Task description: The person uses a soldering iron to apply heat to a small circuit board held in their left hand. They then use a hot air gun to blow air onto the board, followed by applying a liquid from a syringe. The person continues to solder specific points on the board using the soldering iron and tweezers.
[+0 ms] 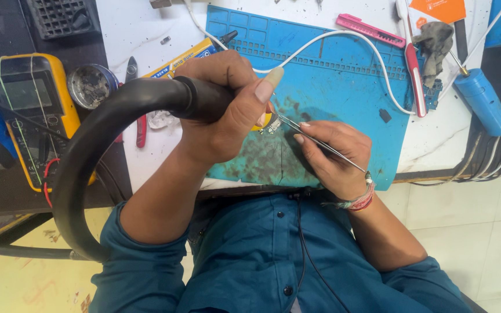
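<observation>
Left hand [221,107] grips a black hot-air handle [146,98] while right hand [334,153] pinches tweezers [314,142] on a small part [271,124] mid-mat, best kept steady.

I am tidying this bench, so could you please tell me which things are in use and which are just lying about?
In use: left hand gripping the black hose handpiece; right hand holding tweezers on a small part; blue mat.

Lying about: yellow multimeter, round tin, pink tool, blue cylinder, white cable.

Bright even light, sharp, soft shadows
</observation>
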